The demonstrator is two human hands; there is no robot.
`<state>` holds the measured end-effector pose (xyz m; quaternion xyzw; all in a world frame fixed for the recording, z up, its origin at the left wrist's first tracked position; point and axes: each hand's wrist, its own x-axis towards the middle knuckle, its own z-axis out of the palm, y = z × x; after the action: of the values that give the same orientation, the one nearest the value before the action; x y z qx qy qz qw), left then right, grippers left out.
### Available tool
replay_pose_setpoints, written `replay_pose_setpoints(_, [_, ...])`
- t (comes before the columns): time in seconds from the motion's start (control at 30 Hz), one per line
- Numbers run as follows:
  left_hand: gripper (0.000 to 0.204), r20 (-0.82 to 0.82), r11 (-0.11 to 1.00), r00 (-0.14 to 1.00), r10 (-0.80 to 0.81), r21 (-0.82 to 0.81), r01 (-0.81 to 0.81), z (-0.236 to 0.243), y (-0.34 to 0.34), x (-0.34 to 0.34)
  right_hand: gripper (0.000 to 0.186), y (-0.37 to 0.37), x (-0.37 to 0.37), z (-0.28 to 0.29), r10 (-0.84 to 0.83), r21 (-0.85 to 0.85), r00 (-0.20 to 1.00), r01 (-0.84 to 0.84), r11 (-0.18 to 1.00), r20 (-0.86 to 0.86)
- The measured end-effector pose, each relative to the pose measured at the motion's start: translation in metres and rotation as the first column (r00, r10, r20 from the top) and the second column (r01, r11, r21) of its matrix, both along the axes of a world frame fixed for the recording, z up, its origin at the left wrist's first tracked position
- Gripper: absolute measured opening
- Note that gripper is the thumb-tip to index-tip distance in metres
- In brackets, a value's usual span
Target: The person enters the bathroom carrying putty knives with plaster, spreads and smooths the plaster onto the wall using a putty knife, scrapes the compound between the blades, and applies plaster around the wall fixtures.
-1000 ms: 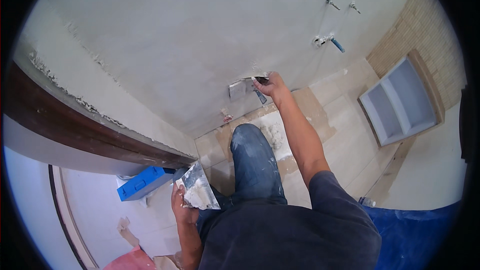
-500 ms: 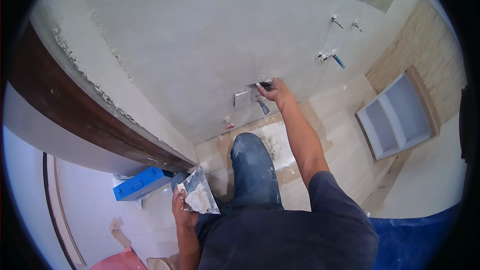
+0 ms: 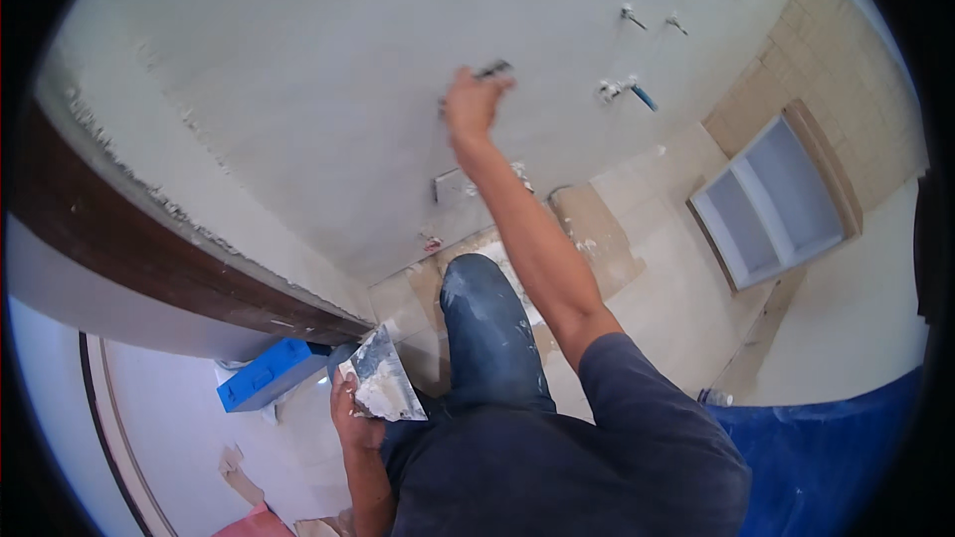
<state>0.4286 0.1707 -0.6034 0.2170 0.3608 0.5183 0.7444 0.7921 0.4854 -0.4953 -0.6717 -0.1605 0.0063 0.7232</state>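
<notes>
Below the left side of my lap, my left hand (image 3: 355, 418) grips a flat metal hawk (image 3: 376, 366) by its edge. White putty (image 3: 390, 400) is heaped on it. My right hand (image 3: 476, 104) is up at the grey-white wall (image 3: 328, 70), closed around a flat putty knife (image 3: 492, 70). Only a dark strip of the knife shows past my fingers, smeared by motion. Beneath my right forearm sits a white-smeared wall box (image 3: 453, 186), partly covered by the arm.
Pipe stubs (image 3: 633, 16) and a blue-ended pipe (image 3: 645, 97) jut from the wall at right. A shelved white niche (image 3: 766, 204) stands farther right. A blue case (image 3: 269, 376) lies at left by the dark door frame (image 3: 129, 229). Cardboard (image 3: 597, 229) covers some floor.
My right hand has moved up and left across the wall with the putty knife, away from beside the wall box. My left hand keeps the hawk by my lap; the whole view has shifted slightly.
</notes>
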Motion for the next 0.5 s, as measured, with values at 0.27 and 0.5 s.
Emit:
replay_pose_setpoints(0.27, [0.035, -0.108, 0.999, 0.994, 0.017, 0.030, -0.014, 0.013, -0.006, -0.005, 0.044, -0.135, -0.012, 0.003, 0.458, 0.146, 0.889, -0.455, 0.878, 0.013])
replay_pose_setpoints(0.5, [0.032, -0.111, 0.999, 0.993, 0.033, 0.036, -0.029, 0.015, -0.007, -0.006, 0.057, -0.121, 0.084, -0.186, 0.224, 0.131, 0.943, -0.197, 0.972, -0.246])
